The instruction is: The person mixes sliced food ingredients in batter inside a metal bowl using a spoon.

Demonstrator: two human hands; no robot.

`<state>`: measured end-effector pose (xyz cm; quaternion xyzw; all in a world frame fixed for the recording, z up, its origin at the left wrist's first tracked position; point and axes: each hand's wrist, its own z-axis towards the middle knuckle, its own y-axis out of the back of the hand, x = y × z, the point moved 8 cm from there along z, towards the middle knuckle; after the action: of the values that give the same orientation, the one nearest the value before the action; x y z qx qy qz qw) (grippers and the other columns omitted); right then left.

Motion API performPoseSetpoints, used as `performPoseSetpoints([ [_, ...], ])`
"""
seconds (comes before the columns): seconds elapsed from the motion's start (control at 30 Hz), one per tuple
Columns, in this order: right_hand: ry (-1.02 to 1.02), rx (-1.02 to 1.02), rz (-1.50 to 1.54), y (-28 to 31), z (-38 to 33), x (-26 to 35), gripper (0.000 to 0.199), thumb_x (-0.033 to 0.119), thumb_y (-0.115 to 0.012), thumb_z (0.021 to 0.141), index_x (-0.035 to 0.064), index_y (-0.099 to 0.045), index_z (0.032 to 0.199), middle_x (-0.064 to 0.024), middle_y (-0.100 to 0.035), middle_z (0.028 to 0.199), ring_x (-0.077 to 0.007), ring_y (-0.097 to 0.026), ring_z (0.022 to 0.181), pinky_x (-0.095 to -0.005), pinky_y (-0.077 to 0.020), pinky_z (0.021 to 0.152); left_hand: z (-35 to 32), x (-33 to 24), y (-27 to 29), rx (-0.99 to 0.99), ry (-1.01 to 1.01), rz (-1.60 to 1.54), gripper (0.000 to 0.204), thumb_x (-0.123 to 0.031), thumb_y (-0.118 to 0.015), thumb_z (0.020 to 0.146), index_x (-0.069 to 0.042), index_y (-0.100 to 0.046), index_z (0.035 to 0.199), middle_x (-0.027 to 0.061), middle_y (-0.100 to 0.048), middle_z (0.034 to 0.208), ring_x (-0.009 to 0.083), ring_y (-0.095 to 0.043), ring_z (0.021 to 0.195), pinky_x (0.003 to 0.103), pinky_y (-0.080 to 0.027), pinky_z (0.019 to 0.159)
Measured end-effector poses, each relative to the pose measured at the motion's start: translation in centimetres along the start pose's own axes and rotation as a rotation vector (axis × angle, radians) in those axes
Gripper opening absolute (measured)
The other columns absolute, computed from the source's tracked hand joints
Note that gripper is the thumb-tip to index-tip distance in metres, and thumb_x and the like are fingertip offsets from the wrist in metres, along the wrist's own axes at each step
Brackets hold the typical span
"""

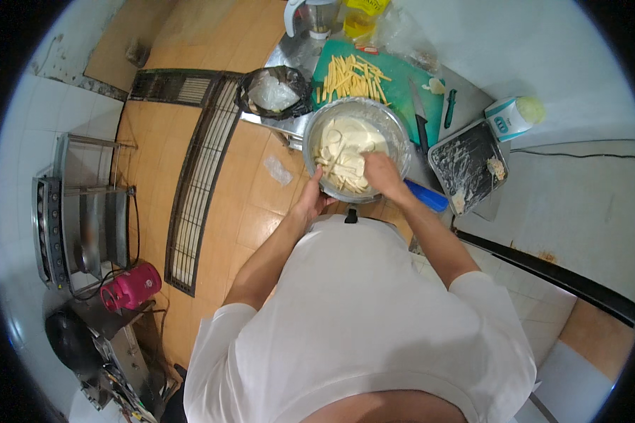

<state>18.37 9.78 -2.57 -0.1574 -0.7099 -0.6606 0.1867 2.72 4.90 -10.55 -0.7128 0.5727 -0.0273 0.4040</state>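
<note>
A round metal bowl [404, 134] holds thick cream-coloured batter [353, 134] with pale cut sticks [346, 176] lying in it. My left hand [313, 196] grips the bowl's near left side, thumb at the rim and fingers underneath. Inside the bowl, at its right side, my right hand [382, 173] is curled down into the batter. Its fingertips are hidden, so what they hold cannot be made out. Just beyond the bowl, a heap of yellowish cut sticks [353, 76] lies on a green cutting board [398, 81].
A knife [419, 113] and a green-handled peeler [450, 107] lie right of the sticks. A smeared metal tray [466, 166] sits at the right, near a blue object [427, 196]. Left of the bowl stands a black bag-lined container [274, 92]. A pink gas cylinder [132, 285] stands far left.
</note>
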Motion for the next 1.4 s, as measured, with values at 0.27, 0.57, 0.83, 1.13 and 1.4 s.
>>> performPoseSetpoints([
  [0.27,-0.007,0.245,-0.035,0.7,-1.6,2.4,0.025,0.008,-0.050,0.068,0.0048,-0.069,0.085,-0.0246,-0.062,0.076,-0.0382,-0.063,0.073,-0.0443,-0.0507,0.069,-0.2,0.0,0.8,-0.082,-0.035,0.021,0.060,-0.051,-0.029,0.093,-0.006,-0.032,0.133,0.0111,-0.043,0.131,0.0225,-0.049,0.113,0.035,-0.050,0.085],
  [0.57,0.070,0.313,0.022,1.4,-2.5,3.7,0.018,0.008,-0.054,0.065,0.0012,-0.067,0.074,-0.0228,-0.062,0.071,-0.0368,-0.062,0.070,-0.0434,-0.0504,0.068,-1.0,-0.7,-0.1,-0.079,-0.021,0.066,0.062,-0.053,-0.027,0.093,-0.005,-0.035,0.131,0.0124,-0.047,0.127,0.0213,-0.053,0.107,0.030,-0.054,0.075],
  [0.83,0.044,0.215,0.026,-2.6,-2.5,3.6,0.019,0.005,-0.054,0.067,0.0009,-0.068,0.079,-0.0244,-0.062,0.078,-0.0382,-0.062,0.074,-0.0430,-0.0503,0.069,-0.9,-0.6,-0.1,-0.031,-0.010,0.052,0.065,-0.055,-0.028,0.092,-0.004,-0.031,0.133,0.0137,-0.042,0.131,0.0242,-0.049,0.114,0.035,-0.052,0.084],
  [1.13,0.006,0.123,-0.055,1.0,-1.4,2.2,0.026,0.004,-0.053,0.066,0.0052,-0.069,0.087,-0.0230,-0.062,0.079,-0.0382,-0.062,0.075,-0.0446,-0.0497,0.070,-1.0,-0.5,0.0,-0.036,-0.006,0.052,0.068,-0.056,-0.029,0.091,-0.007,-0.024,0.137,0.0139,-0.032,0.138,0.0270,-0.039,0.123,0.040,-0.048,0.091],
  [1.4,-0.180,0.101,-0.056,4.4,0.2,0.1,0.019,0.009,-0.053,0.071,0.0042,-0.068,0.081,-0.0235,-0.062,0.080,-0.0397,-0.062,0.075,-0.0466,-0.0493,0.069,-0.4,-0.1,0.4,0.008,-0.028,0.041,0.068,-0.058,-0.028,0.091,-0.009,-0.023,0.138,0.0138,-0.032,0.139,0.0280,-0.037,0.124,0.041,-0.043,0.094],
])
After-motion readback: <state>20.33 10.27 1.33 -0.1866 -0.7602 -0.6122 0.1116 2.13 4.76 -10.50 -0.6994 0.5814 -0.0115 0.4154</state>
